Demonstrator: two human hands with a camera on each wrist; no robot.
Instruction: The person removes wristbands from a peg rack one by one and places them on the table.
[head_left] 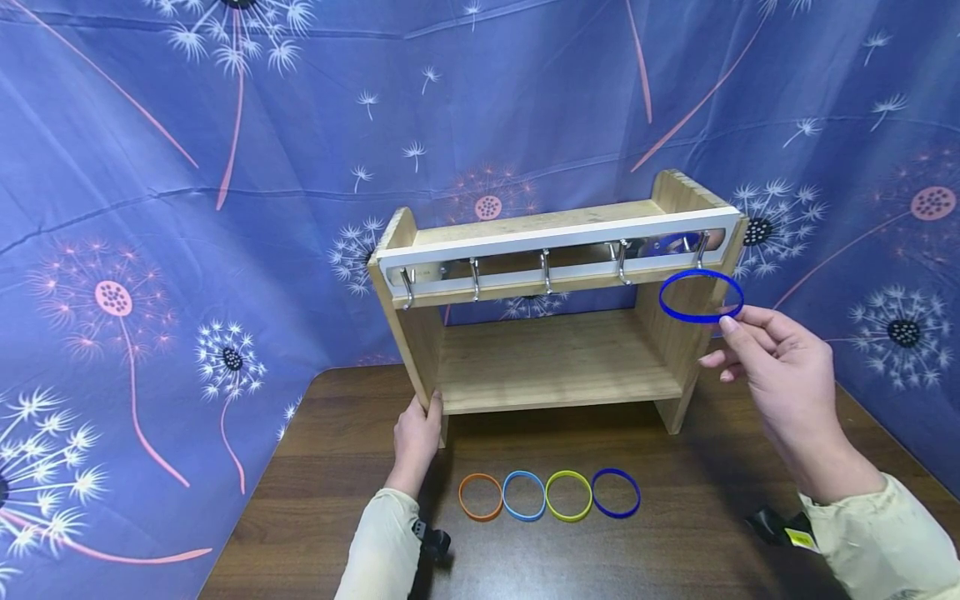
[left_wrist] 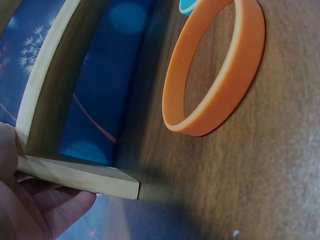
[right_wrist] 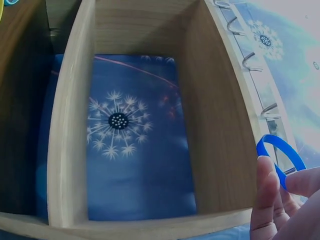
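My right hand (head_left: 795, 375) pinches a blue silicone wristband (head_left: 693, 318) between thumb and fingers, holding it up by its near right edge. In the head view the band overlaps the tip of the rightmost metal hook (head_left: 702, 248). The right wrist view shows this band (right_wrist: 287, 146) beside the hook rail. With my left hand (head_left: 416, 437) I grip the lower left side panel of a wooden shelf rack (head_left: 555, 358), thumb in front. In the left wrist view the fingers wrap that panel (left_wrist: 80, 176) from below.
In front of the rack, an orange wristband (head_left: 481, 519), a light blue one (head_left: 524, 519), a yellow-green one (head_left: 570, 520) and a dark blue one (head_left: 617, 515) lie in a row on the brown table (head_left: 300, 500). A dandelion-print cloth (head_left: 285, 167) hangs behind.
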